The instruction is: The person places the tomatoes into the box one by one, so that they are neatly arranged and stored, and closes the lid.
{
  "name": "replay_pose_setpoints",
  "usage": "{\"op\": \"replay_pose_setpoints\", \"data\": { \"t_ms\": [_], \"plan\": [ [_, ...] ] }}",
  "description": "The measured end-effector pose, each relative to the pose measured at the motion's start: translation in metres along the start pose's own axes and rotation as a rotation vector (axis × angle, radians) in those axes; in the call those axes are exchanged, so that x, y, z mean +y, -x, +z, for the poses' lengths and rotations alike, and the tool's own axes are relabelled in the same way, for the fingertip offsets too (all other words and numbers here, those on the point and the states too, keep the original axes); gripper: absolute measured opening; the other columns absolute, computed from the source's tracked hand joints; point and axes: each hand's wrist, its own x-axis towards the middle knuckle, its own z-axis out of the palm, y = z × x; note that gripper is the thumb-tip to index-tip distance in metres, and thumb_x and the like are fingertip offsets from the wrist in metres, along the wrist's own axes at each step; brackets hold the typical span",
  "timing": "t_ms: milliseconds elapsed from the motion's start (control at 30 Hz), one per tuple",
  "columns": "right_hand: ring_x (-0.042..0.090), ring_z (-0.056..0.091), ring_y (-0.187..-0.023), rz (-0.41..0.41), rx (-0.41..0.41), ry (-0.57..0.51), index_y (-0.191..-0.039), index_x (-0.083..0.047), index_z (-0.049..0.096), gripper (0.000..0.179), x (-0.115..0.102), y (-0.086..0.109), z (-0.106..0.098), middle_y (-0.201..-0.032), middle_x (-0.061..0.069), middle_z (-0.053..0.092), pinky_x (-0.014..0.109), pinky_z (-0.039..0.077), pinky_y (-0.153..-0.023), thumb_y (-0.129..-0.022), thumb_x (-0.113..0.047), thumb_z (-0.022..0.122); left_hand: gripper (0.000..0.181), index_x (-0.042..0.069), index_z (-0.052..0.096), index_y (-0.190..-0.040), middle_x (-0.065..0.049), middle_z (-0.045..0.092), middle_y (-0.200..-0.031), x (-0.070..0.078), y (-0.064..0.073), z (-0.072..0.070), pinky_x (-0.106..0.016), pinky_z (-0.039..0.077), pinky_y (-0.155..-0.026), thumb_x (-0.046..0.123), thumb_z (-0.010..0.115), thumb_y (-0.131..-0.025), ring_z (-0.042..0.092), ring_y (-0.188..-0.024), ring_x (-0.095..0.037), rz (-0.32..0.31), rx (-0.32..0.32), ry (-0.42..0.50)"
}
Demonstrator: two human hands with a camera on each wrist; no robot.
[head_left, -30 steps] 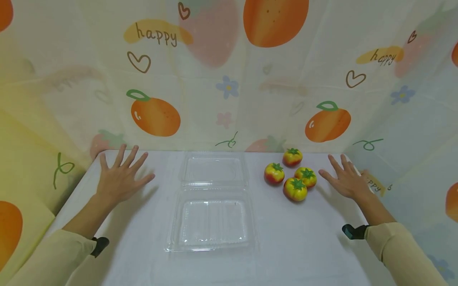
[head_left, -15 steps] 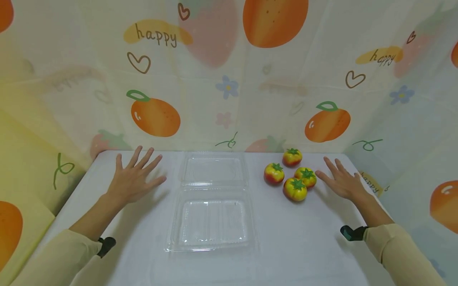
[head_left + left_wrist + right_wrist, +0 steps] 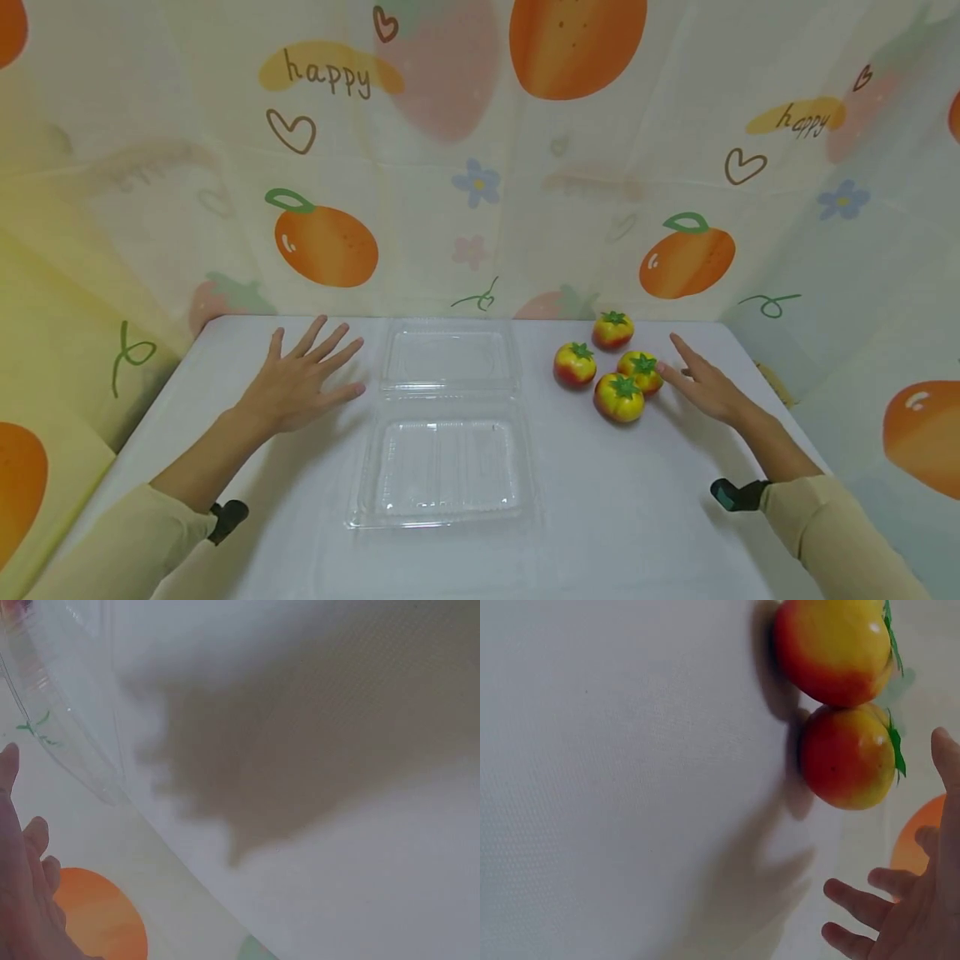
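My left hand [image 3: 300, 379] is held over the left side of the table, fingers spread and holding nothing. Just right of it lies a clear plastic clamshell box [image 3: 363, 500], opened flat, its lid [image 3: 450, 387] toward the back. Over the right side my right hand [image 3: 708, 387] reaches in with straight fingers, also holding nothing. Its thumb overlaps the edge of one of several yellow-red, tomato-like fruits [image 3: 618, 398] with green leafy tops. In the right wrist view two of these fruits [image 3: 846, 757] appear beside the spread fingers [image 3: 859, 904].
A white cloth covers the table [image 3: 637, 517]. Behind it hangs a curtain [image 3: 420, 225] printed with oranges, hearts and flowers, which continues along both sides. Each forearm carries a dark wrist-worn device [image 3: 228, 521].
My left hand has moved right, toward the clear box. The right hand has shifted slightly left, closer to the fruits, and turned more edge-on. Box and fruits stay put.
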Motion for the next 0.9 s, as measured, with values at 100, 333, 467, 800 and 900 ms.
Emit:
{"op": "replay_pose_setpoints", "data": {
  "t_ms": [100, 333, 467, 800, 900],
  "plan": [
    [0.059, 0.036, -0.132, -0.001, -0.004, -0.008, -0.159, -0.008, -0.003, 0.087, -0.001, 0.000, 0.002, -0.159, 0.034, 0.011, 0.073, 0.039, -0.095, -0.101, -0.058, 0.037, 0.074, 0.021, 0.034, -0.156, -0.008, 0.023, -0.164, 0.002, -0.001, -0.001, -0.074, 0.006, -0.111, 0.064, 0.044, -0.097, 0.007, -0.152, -0.034, 0.025, -0.014, 0.009],
    [0.059, 0.038, -0.131, -0.028, 0.007, -0.041, -0.160, -0.008, -0.001, 0.086, -0.001, 0.000, 0.006, -0.155, 0.037, 0.020, 0.071, 0.041, -0.095, -0.102, -0.054, 0.042, 0.075, 0.021, 0.037, -0.155, -0.007, 0.025, -0.164, 0.005, 0.000, 0.000, -0.073, 0.010, -0.111, 0.066, 0.047, -0.095, 0.013, -0.152, -0.035, 0.067, -0.018, 0.055],
    [0.058, 0.040, -0.130, -0.040, 0.027, -0.044, -0.160, -0.010, 0.006, 0.083, 0.001, -0.001, 0.009, -0.156, 0.035, 0.021, 0.070, 0.043, -0.094, -0.101, -0.053, 0.045, 0.075, 0.021, 0.038, -0.155, -0.006, 0.027, -0.163, 0.006, 0.001, 0.002, -0.072, 0.014, -0.110, 0.066, 0.047, -0.095, 0.014, -0.151, -0.034, 0.084, -0.006, 0.057],
    [0.055, 0.047, -0.126, -0.082, 0.093, -0.051, -0.159, -0.010, 0.021, 0.078, 0.001, -0.001, 0.017, -0.156, 0.031, 0.026, 0.065, 0.047, -0.093, -0.100, -0.048, 0.055, 0.071, 0.021, 0.039, -0.154, -0.007, 0.032, -0.161, 0.013, 0.003, 0.002, -0.070, 0.015, -0.112, 0.061, 0.049, -0.097, 0.018, -0.150, -0.035, 0.124, -0.059, 0.116],
    [0.055, 0.047, -0.126, -0.079, 0.088, -0.063, -0.159, -0.009, 0.021, 0.079, 0.000, -0.001, 0.019, -0.156, 0.032, 0.026, 0.064, 0.048, -0.093, -0.099, -0.047, 0.057, 0.070, 0.021, 0.038, -0.155, -0.006, 0.032, -0.161, 0.014, 0.003, 0.001, -0.069, 0.016, -0.112, 0.059, 0.049, -0.098, 0.019, -0.150, -0.036, 0.131, -0.081, 0.137]
  ]
}}
